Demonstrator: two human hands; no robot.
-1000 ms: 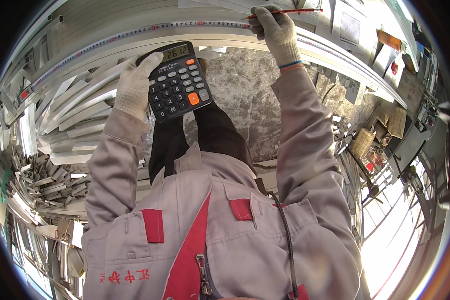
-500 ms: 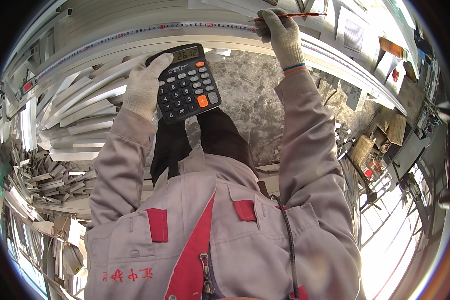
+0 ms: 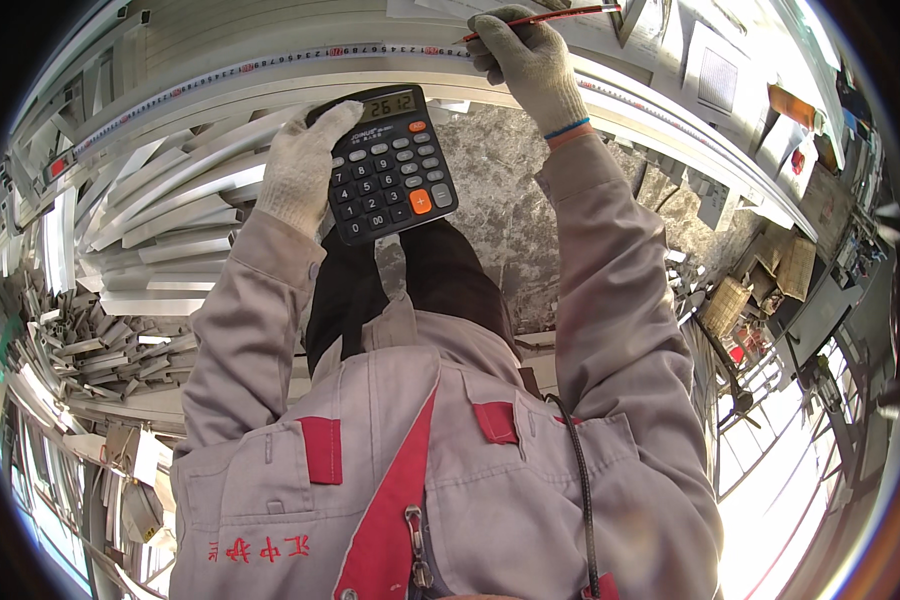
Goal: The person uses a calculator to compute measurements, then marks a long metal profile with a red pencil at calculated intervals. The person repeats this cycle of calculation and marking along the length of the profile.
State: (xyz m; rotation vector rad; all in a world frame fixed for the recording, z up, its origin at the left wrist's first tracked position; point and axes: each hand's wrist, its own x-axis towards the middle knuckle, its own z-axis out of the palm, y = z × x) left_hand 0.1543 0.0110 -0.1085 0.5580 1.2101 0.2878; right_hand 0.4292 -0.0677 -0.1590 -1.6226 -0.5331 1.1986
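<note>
A black calculator (image 3: 388, 170) with grey and orange keys is tilted toward me above my legs. My left hand (image 3: 305, 165), in a pale knit glove, is closed round its upper left side, the thumb lying over the edge of the display. My right hand (image 3: 526, 62), gloved the same way, pinches a red pencil (image 3: 560, 16) whose tip points left. Below that tip runs a white measuring tape (image 3: 300, 60), drawn out along a long pale metal profile (image 3: 270, 88). The tape's red end piece (image 3: 58, 166) is at the far left.
Long silvery strips (image 3: 185, 190) are stacked on the left, with a heap of short metal offcuts (image 3: 120, 350) nearer me. Cardboard boxes (image 3: 760, 275) stand on the right. An orange-brown object (image 3: 788, 100) lies at the far right.
My right hand has moved left and slightly up with the pencil, its tip now further left above the tape. My left hand and the calculator have shifted slightly right.
</note>
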